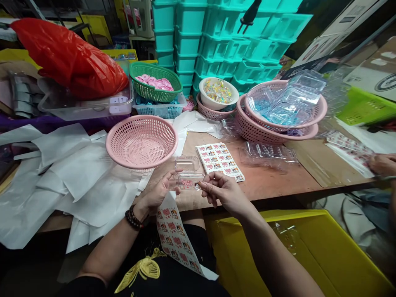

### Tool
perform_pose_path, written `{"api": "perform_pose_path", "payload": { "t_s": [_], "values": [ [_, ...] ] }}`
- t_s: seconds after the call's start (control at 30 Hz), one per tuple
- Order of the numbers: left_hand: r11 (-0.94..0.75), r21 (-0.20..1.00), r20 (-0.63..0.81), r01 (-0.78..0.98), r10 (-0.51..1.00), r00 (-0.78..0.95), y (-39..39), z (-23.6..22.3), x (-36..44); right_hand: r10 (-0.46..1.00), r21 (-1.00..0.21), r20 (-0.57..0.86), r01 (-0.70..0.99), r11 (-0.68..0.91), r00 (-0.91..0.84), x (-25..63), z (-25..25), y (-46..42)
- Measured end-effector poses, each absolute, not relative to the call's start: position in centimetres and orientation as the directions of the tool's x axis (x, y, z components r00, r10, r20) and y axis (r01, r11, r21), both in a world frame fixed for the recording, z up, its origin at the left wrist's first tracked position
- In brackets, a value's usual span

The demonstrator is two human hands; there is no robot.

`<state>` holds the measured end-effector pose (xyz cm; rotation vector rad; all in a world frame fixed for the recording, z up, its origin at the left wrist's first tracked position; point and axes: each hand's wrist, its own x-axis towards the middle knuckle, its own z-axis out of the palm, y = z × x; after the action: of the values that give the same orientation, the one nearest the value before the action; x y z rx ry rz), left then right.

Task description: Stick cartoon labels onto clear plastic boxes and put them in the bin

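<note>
Just above the table's front edge, my left hand (158,189) grips a sheet of stickers (176,235) printed with red lettering and small cartoon figures. The sheet hangs down over my lap. My left fingers also reach the left end of a small clear plastic case (182,176). A single sticker (189,184) with red characters shows at this case. At its right end, the thumb and forefinger of my right hand (220,187) are pinched together on the sticker's edge. Whether it is fully stuck down I cannot tell. Another clear case (187,163) lies just behind.
A stack of sticker sheets (220,161) and clear plastic cases (266,153) lie to the right. Behind stand a pink basket (141,164) and a white bowl (213,100). White backing papers (77,173) cover the left. Another person's hand (383,164) is at far right.
</note>
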<state>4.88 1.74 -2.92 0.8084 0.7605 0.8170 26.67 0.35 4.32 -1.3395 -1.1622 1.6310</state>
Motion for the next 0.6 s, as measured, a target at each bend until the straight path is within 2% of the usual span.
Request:
{"api": "perform_pose_path", "payload": {
  "t_s": [0.4,0.6],
  "values": [
    [0.447,0.831,-0.248,-0.332,0.831,0.497,1.86,-3.75,4.86,0.909,-0.932,-0.360,0.042,-0.359,-0.212,26.93,4.02,0.61],
    [0.400,0.870,-0.250,-0.288,0.862,0.442,1.71,-3.70,4.89,0.908,-0.934,-0.357,0.063,-0.352,-0.219,26.77,4.04,0.89]
  ]
}}
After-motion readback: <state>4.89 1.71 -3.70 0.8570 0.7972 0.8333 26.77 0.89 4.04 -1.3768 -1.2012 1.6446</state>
